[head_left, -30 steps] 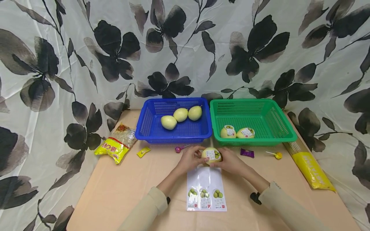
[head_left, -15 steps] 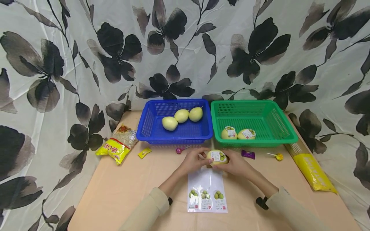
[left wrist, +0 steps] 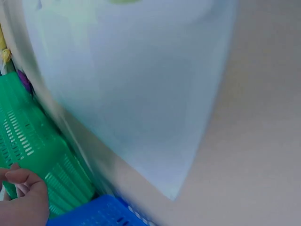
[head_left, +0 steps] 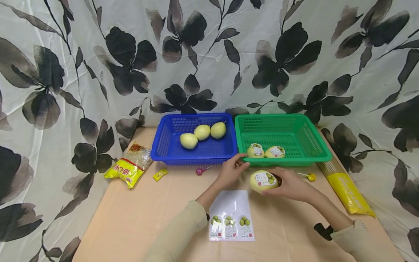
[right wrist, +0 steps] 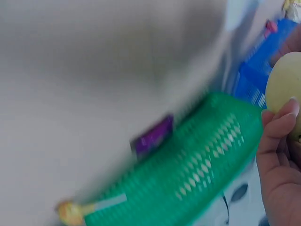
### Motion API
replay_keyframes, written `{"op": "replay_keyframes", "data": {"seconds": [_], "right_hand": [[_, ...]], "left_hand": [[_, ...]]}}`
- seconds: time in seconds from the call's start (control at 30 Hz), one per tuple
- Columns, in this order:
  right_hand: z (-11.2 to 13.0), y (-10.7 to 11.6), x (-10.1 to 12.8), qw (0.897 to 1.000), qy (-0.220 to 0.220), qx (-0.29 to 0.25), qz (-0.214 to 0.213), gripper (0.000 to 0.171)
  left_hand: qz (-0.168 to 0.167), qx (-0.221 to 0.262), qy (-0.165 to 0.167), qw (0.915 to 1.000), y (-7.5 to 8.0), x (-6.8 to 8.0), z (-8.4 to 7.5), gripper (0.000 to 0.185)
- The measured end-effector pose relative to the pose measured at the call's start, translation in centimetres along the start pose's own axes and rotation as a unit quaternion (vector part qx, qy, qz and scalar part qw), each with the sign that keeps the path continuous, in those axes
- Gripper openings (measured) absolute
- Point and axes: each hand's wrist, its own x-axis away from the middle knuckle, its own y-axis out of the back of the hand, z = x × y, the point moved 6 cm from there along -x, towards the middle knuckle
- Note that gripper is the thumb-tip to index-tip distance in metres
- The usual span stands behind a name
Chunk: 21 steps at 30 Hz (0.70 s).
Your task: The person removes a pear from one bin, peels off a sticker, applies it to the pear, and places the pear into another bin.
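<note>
My right hand grips a pale yellow pear from its right side, just in front of the green basket. The pear has a white label with a fruit picture facing up. In the right wrist view, fingers and thumb curl round the pear at the right edge. My left hand is apart from the pear, its fingertips by the front left corner of the green basket; whether they touch the rim I cannot tell. The left wrist view shows the left hand loosely bent, holding nothing.
Two labelled pears lie in the green basket. The blue basket beside it holds three unlabelled pears. A label sheet lies in front. Around are snack bags, a purple packet, lollipops and a yellow candy.
Both hands held the pear earlier. The left hand has let go and moved up towards the green basket's corner, while the right hand has carried the pear to the right.
</note>
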Motion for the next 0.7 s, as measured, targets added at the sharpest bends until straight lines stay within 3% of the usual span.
{"op": "replay_keyframes", "data": {"seconds": [0.2, 0.37, 0.7], "right_hand": [[-0.2, 5.2, -0.7, 0.999, 0.0, 0.023, -0.026, 0.077], [-1.8, 9.0, -2.4, 0.997, -0.015, 0.068, -0.025, 0.081], [-5.4, 12.9, -6.4, 0.992, -0.054, 0.113, 0.032, 0.087]], "left_hand": [[-0.031, -0.014, 0.006, 0.9994, 0.0, -0.6, 0.1, 0.031], [-0.027, -0.01, 0.013, 0.9995, 0.2, -0.6, 0.0, 0.029], [-0.013, -0.004, 0.011, 0.9998, -0.2, -0.7, -0.3, 0.027]]}}
